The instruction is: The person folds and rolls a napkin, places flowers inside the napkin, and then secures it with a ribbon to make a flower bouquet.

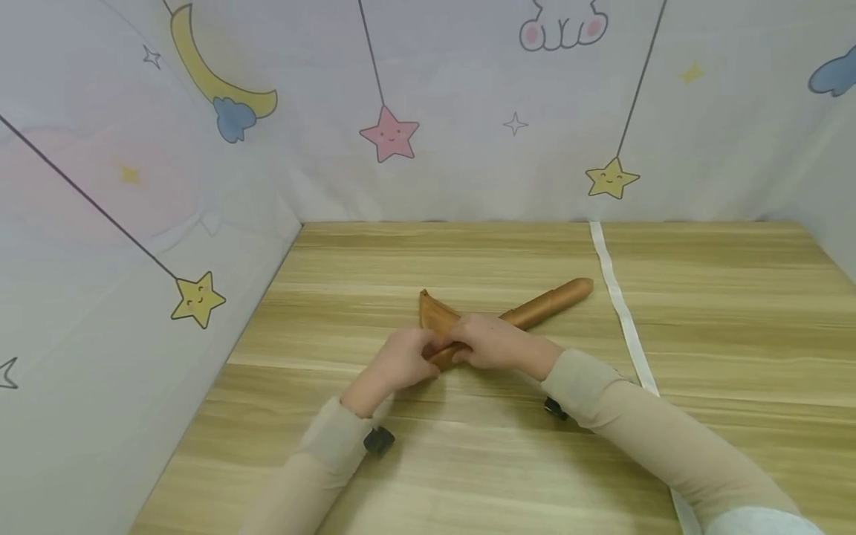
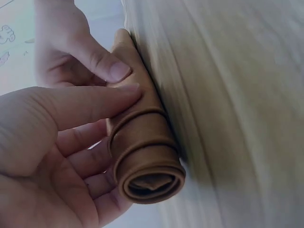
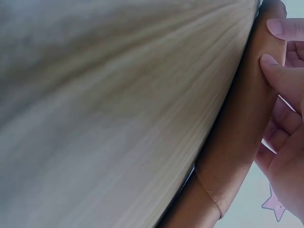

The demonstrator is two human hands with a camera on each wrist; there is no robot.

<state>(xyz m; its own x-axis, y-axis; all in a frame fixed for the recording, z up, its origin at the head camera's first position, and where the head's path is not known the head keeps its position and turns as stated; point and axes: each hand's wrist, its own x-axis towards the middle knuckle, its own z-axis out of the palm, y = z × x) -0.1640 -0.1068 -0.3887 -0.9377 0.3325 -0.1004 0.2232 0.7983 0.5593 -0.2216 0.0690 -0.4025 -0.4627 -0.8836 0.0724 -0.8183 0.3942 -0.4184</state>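
A brown, leather-like sheet rolled into a tube (image 1: pixel 548 306) lies slantwise on the table, its far end toward the back right. A pointed loose flap (image 1: pixel 435 316) of the sheet sticks up behind the fingers. With its thumb on the near side and fingers behind, my left hand (image 1: pixel 401 360) holds the roll close to its left end. Right beside it, my right hand (image 1: pixel 491 342) grips the same roll, thumb pressed on its surface. The left wrist view shows the coiled layers at the open end (image 2: pixel 152 185). Wrapped edges ring the roll (image 3: pixel 232 142) in the right wrist view.
The wood-grain table (image 1: pixel 508 453) carries a white strip (image 1: pixel 625 319) running front to back, right of the roll. Pale cloth walls (image 1: pixel 468 186) with printed stars and a moon stand at the back and sides. A small black device (image 1: pixel 379 441) sits at the left wrist.
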